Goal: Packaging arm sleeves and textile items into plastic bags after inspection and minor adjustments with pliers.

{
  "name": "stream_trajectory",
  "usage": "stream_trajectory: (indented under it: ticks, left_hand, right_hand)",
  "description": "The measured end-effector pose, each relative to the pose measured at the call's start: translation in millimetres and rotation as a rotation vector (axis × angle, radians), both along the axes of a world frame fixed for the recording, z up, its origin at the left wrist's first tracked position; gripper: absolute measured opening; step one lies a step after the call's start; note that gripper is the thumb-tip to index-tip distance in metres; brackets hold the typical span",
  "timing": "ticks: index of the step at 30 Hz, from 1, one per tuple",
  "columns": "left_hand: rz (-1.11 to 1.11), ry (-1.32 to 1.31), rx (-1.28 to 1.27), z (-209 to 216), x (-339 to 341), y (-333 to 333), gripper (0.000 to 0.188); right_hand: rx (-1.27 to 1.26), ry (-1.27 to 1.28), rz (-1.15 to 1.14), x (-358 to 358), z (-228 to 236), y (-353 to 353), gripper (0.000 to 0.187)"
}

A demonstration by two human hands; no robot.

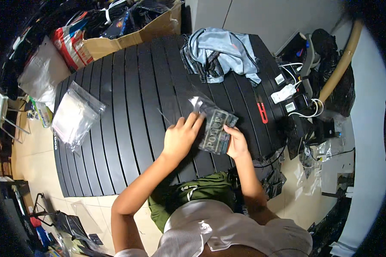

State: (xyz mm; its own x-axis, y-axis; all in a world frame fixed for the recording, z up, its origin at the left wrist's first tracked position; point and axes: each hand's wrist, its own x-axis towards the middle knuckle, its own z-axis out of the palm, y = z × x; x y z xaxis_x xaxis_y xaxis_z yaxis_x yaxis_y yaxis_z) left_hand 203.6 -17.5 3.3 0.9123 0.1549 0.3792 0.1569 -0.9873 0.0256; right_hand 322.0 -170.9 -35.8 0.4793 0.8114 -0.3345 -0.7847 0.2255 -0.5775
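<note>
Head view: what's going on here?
A person at a black slatted table is handling a dark packet in clear plastic. The right hand grips its right side, thumb on top; the left hand has its fingers at the upper left, whether pinching or just touching is unclear. Light blue cloth, red snips and a pile of clear bags lie on the table.

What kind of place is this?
Probably a small packing workroom. A pile of clear plastic bags lies on the slatted black table, a filled cardboard box stands beyond it, and the right hand holds a small dark packet wrapped in clear plastic.
</note>
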Motion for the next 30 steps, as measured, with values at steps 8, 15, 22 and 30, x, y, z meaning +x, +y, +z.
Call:
stream_trajectory:
  ticks: [8,15,22,30]
  left_hand:
    - [-0.078,-0.059,-0.336,12.9,-16.1,-10.8,0.049]
    - [0.019,-0.516,-0.566,-14.6,-16.5,-9.2,0.031]
    - [0.040,-0.452,-0.585,-22.3,-14.2,-21.9,0.048]
    - [-0.105,-0.290,-0.573,-10.6,-26.3,-31.4,0.054]
  right_hand:
    - [0.208,0.243,-0.073,1.7,-11.0,-7.8,0.036]
    - [0.401,0.320,-0.053,0.6,-14.8,-1.2,0.035]
    - [0.415,0.410,-0.199,-15.6,-20.3,12.9,0.034]
    - [0.379,0.422,-0.235,-32.7,-16.5,16.1,0.032]
